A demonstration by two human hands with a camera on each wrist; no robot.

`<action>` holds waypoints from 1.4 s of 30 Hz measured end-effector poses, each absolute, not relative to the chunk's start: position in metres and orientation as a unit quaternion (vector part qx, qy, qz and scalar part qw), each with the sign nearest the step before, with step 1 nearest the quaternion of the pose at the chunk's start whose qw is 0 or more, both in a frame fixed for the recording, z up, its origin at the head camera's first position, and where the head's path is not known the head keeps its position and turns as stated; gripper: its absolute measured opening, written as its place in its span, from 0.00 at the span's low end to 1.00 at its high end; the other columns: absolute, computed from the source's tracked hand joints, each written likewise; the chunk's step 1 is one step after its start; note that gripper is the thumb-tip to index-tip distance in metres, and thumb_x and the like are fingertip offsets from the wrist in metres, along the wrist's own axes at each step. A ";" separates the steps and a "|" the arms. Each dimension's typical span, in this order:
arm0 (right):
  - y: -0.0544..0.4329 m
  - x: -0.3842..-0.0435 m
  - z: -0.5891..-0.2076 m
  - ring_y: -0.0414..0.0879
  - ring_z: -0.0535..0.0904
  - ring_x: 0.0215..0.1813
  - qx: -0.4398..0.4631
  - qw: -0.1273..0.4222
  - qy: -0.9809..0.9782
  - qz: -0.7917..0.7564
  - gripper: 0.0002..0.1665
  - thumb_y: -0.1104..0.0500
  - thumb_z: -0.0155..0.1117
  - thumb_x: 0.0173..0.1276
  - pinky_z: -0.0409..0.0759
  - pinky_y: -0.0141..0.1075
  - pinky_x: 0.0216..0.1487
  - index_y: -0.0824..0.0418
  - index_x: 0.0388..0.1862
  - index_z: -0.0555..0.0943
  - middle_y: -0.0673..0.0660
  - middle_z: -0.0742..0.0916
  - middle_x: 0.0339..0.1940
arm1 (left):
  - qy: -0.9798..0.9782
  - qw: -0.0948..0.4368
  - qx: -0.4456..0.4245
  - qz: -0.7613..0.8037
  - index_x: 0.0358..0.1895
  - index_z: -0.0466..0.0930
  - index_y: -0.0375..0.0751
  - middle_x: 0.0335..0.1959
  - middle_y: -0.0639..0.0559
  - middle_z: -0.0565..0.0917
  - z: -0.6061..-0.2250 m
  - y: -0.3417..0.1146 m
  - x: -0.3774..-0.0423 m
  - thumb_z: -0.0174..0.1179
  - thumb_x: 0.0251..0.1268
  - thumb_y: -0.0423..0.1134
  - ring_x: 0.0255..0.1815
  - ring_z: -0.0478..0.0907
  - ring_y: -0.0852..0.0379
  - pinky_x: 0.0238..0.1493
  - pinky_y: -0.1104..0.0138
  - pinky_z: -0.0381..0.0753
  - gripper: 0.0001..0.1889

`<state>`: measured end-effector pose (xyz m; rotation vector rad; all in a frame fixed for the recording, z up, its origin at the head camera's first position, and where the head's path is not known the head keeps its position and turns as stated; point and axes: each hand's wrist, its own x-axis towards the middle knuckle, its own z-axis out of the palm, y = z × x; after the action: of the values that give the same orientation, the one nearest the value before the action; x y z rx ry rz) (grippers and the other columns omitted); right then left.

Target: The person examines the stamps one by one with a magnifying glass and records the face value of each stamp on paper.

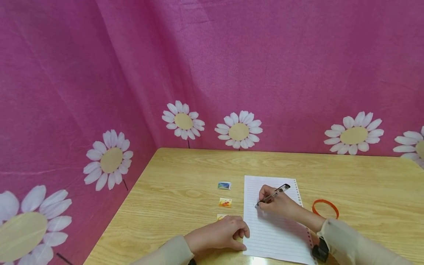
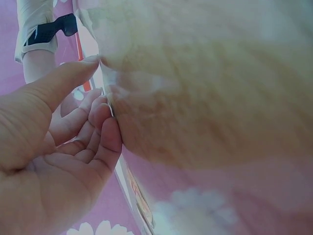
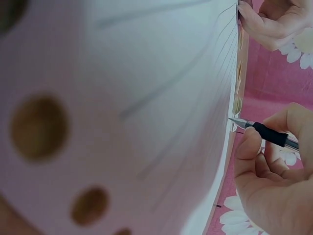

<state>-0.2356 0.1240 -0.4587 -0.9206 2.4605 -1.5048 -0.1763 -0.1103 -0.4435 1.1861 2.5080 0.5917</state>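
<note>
My right hand [image 1: 276,201] pinches a pen [image 1: 274,194] with a clear barrel and dark cap end. In the right wrist view the pen's black grip [image 3: 270,133] sits between thumb and fingers, its metal tip at the paper's surface. Under that hand lies a lined sheet of paper [image 1: 281,239] with punched holes down its right side. My left hand [image 1: 222,233] rests at the sheet's lower left edge, fingers loosely bent, holding nothing. In the left wrist view its thumb and fingertips [image 2: 111,134] touch the surface. Any writing is too small to tell.
Left of the paper, small picture stickers or stamps form a column: a blue-green one [image 1: 224,185], a yellow-red one [image 1: 225,202] and one partly covered by the left hand [image 1: 221,217]. An orange-red ring [image 1: 326,209] lies right of the sheet on the wooden table [image 1: 185,176].
</note>
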 end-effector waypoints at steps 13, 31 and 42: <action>0.124 -0.234 -0.458 0.28 0.66 0.23 -0.312 0.043 0.799 -0.513 0.10 0.74 0.62 0.57 0.64 0.24 0.22 0.70 0.31 0.69 0.49 0.79 0.24 | 0.877 0.162 0.401 0.208 0.40 0.81 0.45 0.30 0.62 0.74 -0.441 -0.110 -0.176 0.70 0.58 0.41 0.27 0.64 0.74 0.35 0.84 0.67 0.10; 0.127 -0.239 -0.454 0.27 0.70 0.26 -0.269 0.012 0.831 -0.486 0.07 0.72 0.63 0.55 0.69 0.24 0.27 0.68 0.29 0.73 0.55 0.82 0.25 | 0.876 0.164 0.403 0.208 0.41 0.81 0.45 0.31 0.61 0.74 -0.443 -0.110 -0.177 0.70 0.59 0.41 0.28 0.63 0.74 0.35 0.83 0.66 0.10; 0.127 -0.238 -0.456 0.28 0.70 0.26 -0.270 0.025 0.838 -0.473 0.08 0.71 0.64 0.56 0.69 0.25 0.27 0.68 0.30 0.73 0.53 0.82 0.24 | 0.878 0.165 0.398 0.208 0.41 0.81 0.45 0.30 0.62 0.74 -0.442 -0.109 -0.177 0.70 0.59 0.41 0.29 0.64 0.74 0.35 0.83 0.67 0.10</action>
<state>-0.2385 0.1272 -0.4561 -0.8349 2.5911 -1.4638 -0.1769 -0.1091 -0.4420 1.1350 2.5026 0.5921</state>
